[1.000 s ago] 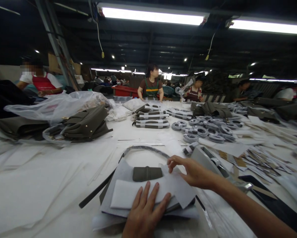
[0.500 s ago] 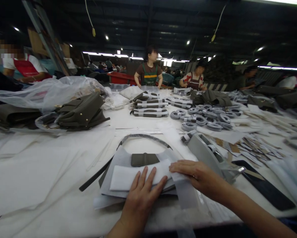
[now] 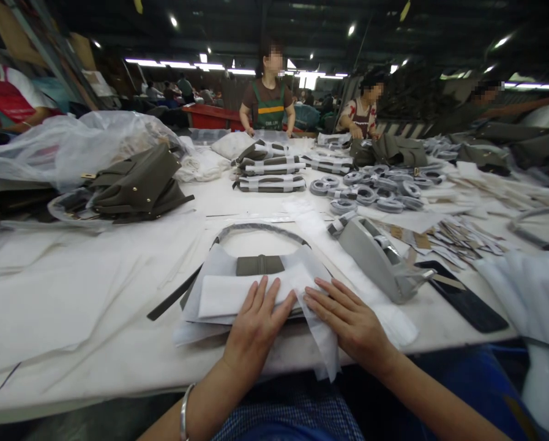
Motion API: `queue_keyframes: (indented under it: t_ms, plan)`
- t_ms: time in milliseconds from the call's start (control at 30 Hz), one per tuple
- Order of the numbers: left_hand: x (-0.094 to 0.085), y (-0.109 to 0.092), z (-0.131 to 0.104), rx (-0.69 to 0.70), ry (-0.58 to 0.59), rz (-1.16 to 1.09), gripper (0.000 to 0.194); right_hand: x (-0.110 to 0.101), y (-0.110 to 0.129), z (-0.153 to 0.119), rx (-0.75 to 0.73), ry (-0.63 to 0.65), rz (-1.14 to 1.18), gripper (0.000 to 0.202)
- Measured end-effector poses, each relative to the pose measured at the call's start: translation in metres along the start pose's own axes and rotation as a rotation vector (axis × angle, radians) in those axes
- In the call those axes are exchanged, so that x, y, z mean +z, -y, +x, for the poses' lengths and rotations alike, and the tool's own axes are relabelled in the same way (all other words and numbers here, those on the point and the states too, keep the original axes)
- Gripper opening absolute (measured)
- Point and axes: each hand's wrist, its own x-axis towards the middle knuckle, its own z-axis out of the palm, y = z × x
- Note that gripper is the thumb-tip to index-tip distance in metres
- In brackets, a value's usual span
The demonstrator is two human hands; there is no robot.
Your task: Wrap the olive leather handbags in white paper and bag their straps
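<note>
A dark olive bag (image 3: 260, 264) with a wrapped, arched handle (image 3: 260, 228) lies on the table in front of me, mostly covered by thin white sheet. Across its lower part rests a folded white foam strip (image 3: 219, 296). My left hand (image 3: 257, 321) lies on this strip with its fingers spread. Beside it, my right hand (image 3: 350, 318) is flat with fingers stretched out, pressing on the bag's right side. Under the right fingers a translucent sheet (image 3: 322, 343) hangs down over the table edge. A dark strap (image 3: 175, 294) sticks out at the bag's left.
A grey tape dispenser (image 3: 375, 257) and a dark flat object (image 3: 464, 300) lie to the right. Coiled wrapped straps (image 3: 388, 196) and stacked wrapped bundles (image 3: 269, 184) sit further back. At left is another olive bag (image 3: 131, 184). People stand across the table.
My right hand has turned and lies flatter, fingers pointing up and left on the bag's side. The translucent sheet beneath it has shifted inward. The view has tilted down.
</note>
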Motion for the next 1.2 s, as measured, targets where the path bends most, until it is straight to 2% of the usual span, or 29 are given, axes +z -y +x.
queue_keyframes:
  t_ms: [233, 433, 500, 600, 667, 733, 800, 833, 933, 1000, 1067, 1200]
  plan:
    - [-0.005, -0.005, 0.006, 0.06, 0.104, 0.031, 0.044, 0.015, 0.002, -0.011, 0.051, -0.049, 0.061, 0.048]
    - [-0.008, -0.008, 0.004, 0.033, 0.152, -0.055, 0.064, 0.022, 0.007, -0.017, 0.085, -0.082, 0.092, 0.051]
    - [-0.008, -0.008, 0.002, 0.054, 0.132, -0.067, 0.06, 0.014, 0.008, -0.016, 0.084, -0.05, 0.144, 0.054]
    - [-0.005, -0.008, 0.001, 0.074, 0.052, -0.057, 0.055, -0.014, 0.0, -0.008, 0.116, 0.089, 0.347, 0.051]
    - [-0.003, -0.008, 0.001, 0.07, -0.002, -0.046, 0.051, -0.033, -0.012, 0.007, 0.204, 0.17, 0.474, 0.04]
    - [-0.002, -0.009, 0.001, 0.06, -0.036, -0.039, 0.047, -0.04, -0.029, 0.03, 0.309, 0.167, 0.486, 0.034]
    - [0.001, -0.009, 0.0, 0.054, -0.07, -0.032, 0.045, -0.03, -0.044, 0.058, 0.344, 0.129, 0.407, 0.034]
    - [0.002, -0.009, 0.0, 0.054, -0.09, -0.026, 0.044, -0.02, -0.051, 0.073, 0.328, 0.156, 0.351, 0.034]
    - [0.007, -0.01, 0.0, 0.05, -0.153, -0.015, 0.041, 0.02, -0.061, 0.105, 0.222, 0.413, 0.196, 0.035]
    - [0.01, -0.01, -0.001, 0.04, -0.176, -0.018, 0.04, 0.041, -0.061, 0.113, 0.181, 0.569, 0.14, 0.034]
    - [0.012, -0.012, -0.001, 0.03, -0.195, -0.025, 0.039, 0.051, -0.058, 0.112, 0.179, 0.629, 0.12, 0.033]
    - [0.013, -0.014, -0.002, 0.012, -0.21, -0.028, 0.038, 0.048, -0.053, 0.109, 0.212, 0.707, 0.05, 0.032]
